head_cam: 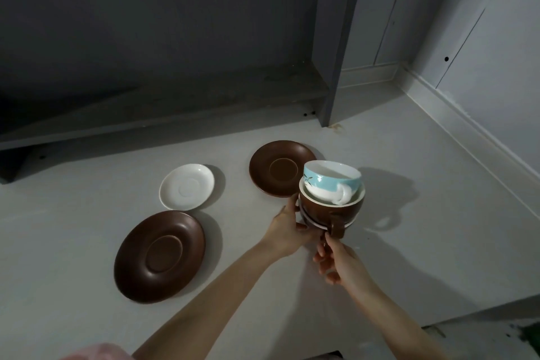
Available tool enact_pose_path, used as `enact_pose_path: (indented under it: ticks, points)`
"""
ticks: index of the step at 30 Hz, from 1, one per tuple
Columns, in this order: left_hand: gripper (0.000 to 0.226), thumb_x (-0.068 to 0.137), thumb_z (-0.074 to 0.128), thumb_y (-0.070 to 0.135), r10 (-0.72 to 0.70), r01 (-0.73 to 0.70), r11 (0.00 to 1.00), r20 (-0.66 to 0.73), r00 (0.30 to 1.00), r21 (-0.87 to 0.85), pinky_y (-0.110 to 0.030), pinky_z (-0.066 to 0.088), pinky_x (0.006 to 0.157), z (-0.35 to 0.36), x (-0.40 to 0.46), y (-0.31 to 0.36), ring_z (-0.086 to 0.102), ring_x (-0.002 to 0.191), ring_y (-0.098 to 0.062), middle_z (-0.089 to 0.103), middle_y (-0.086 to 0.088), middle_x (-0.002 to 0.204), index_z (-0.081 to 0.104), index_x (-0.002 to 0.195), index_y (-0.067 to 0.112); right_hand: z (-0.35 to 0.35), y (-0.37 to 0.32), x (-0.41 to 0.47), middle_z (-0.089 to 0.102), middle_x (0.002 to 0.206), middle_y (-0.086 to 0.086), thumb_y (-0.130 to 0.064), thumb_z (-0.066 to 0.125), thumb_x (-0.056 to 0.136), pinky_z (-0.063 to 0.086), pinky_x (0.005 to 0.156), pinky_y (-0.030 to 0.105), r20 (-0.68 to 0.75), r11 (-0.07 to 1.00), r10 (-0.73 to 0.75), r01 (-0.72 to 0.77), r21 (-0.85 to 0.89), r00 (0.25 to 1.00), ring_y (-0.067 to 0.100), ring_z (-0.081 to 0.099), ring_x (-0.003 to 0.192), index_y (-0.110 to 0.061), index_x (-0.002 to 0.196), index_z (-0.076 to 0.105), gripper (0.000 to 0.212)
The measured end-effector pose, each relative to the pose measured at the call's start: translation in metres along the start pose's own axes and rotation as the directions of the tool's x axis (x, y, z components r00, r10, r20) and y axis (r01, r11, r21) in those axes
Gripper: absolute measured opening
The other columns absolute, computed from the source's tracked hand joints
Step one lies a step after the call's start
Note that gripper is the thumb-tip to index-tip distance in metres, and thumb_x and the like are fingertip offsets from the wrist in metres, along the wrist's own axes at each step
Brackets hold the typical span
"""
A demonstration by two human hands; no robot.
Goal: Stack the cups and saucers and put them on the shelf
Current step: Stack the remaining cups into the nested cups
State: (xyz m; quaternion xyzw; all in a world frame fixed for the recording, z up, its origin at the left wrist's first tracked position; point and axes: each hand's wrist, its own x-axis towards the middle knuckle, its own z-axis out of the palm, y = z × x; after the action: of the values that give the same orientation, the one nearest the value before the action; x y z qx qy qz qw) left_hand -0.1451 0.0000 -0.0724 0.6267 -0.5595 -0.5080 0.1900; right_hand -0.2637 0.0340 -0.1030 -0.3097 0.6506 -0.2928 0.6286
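Observation:
A stack of cups is held above the grey surface: a light-blue and white cup (331, 181) nests tilted inside a brown cup (330, 209), with another cup's rim showing beneath. My left hand (287, 231) grips the stack's left underside. My right hand (339, 260) pinches the brown cup's handle (336, 226) from below. Three saucers lie on the surface: a brown saucer (277, 168) just behind the stack, a small white saucer (187, 186) to its left, and a large brown saucer (159, 256) nearer to me.
A dark grey shelf (163, 102) runs low along the back, with an upright panel (336, 38) at its right end. Pale walls with a skirting board (467, 126) bound the right side. The surface's front edge drops off at lower right.

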Motion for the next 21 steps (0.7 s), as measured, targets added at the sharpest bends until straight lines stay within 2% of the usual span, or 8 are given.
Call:
enact_pose_path:
  ticks: [4,8,12,14,15,17,19,21]
  points:
    - [0.084,0.078,0.066,0.022,-0.010,0.010,1.000,0.002,1.000,0.028,-0.025,0.045,0.089,-0.001,-0.004,-0.005,0.063,0.109,-0.022,0.041,-0.007,0.144,0.015,0.144,0.023,0.002,0.007,-0.001,0.041,0.042,-0.005,-0.031,0.039,0.093,0.022,0.034,0.014,-0.039,0.996,-0.058,0.061,0.064,0.998,0.007,0.033,0.033,-0.017,0.049,0.037,0.047]
    - [0.084,0.077,0.068,0.026,-0.001,0.001,1.000,-0.026,1.000,-0.013,-0.027,0.045,0.095,-0.003,-0.006,-0.009,0.063,0.108,-0.022,0.046,-0.007,0.141,0.018,0.144,0.025,0.007,0.011,-0.006,0.030,0.048,0.000,-0.020,0.035,0.095,0.021,0.035,0.014,-0.031,0.977,-0.176,0.179,0.112,0.984,0.008,0.027,0.037,-0.015,0.051,0.033,0.044]
    - [0.083,0.077,0.069,0.022,0.026,-0.032,0.995,-0.063,0.998,-0.092,-0.018,0.042,0.087,-0.005,-0.009,-0.014,0.064,0.107,-0.021,0.051,-0.005,0.136,0.019,0.143,0.025,0.014,0.012,-0.009,0.028,0.045,-0.003,-0.017,0.033,0.096,0.021,0.036,0.014,-0.001,0.962,-0.239,0.237,0.134,0.971,0.007,0.025,0.037,-0.014,0.052,0.033,0.044]
    - [0.084,0.076,0.070,0.019,0.047,-0.057,0.990,-0.081,0.996,-0.129,-0.008,0.044,0.075,-0.010,-0.009,-0.015,0.065,0.104,-0.019,0.053,-0.002,0.129,0.020,0.143,0.024,0.019,0.007,-0.009,0.029,0.042,-0.004,-0.016,0.033,0.096,0.020,0.035,0.014,0.011,0.954,-0.259,0.254,0.157,0.966,0.006,0.025,0.035,-0.014,0.051,0.033,0.045]
    - [0.084,0.076,0.071,0.017,0.060,-0.074,0.987,-0.095,0.994,-0.145,-0.004,0.046,0.068,-0.014,-0.008,-0.015,0.065,0.099,-0.017,0.053,0.000,0.123,0.021,0.143,0.023,0.021,0.003,-0.009,0.029,0.041,-0.004,-0.016,0.034,0.096,0.020,0.035,0.014,0.018,0.950,-0.275,0.269,0.161,0.961,0.005,0.024,0.034,-0.014,0.051,0.033,0.045]
    - [0.082,0.075,0.071,0.015,0.099,-0.119,0.982,-0.137,0.986,-0.149,-0.001,0.046,0.064,-0.023,-0.006,-0.013,0.063,0.084,-0.006,0.052,0.004,0.113,0.024,0.141,0.022,0.025,-0.008,-0.008,0.028,0.041,-0.004,-0.016,0.035,0.096,0.020,0.035,0.015,0.029,0.941,-0.315,0.308,0.143,0.949,0.007,0.024,0.035,-0.014,0.052,0.033,0.044]
    - [0.081,0.074,0.072,0.013,0.146,-0.173,0.976,-0.194,0.970,-0.132,0.000,0.047,0.065,-0.034,-0.003,-0.009,0.057,0.077,0.005,0.052,0.006,0.107,0.027,0.140,0.021,0.028,-0.022,-0.007,0.029,0.042,-0.004,-0.018,0.037,0.095,0.021,0.036,0.016,0.047,0.928,-0.363,0.357,0.102,0.931,0.010,0.025,0.038,-0.015,0.053,0.033,0.043]
    - [0.081,0.072,0.074,0.015,0.187,-0.217,0.971,-0.245,0.951,-0.101,-0.006,0.049,0.075,-0.046,0.001,-0.003,0.059,0.085,-0.001,0.053,0.006,0.107,0.029,0.139,0.021,0.031,-0.036,-0.004,0.031,0.042,-0.004,-0.021,0.038,0.094,0.023,0.037,0.017,0.058,0.916,-0.400,0.396,0.069,0.915,0.012,0.026,0.039,-0.017,0.051,0.034,0.044]
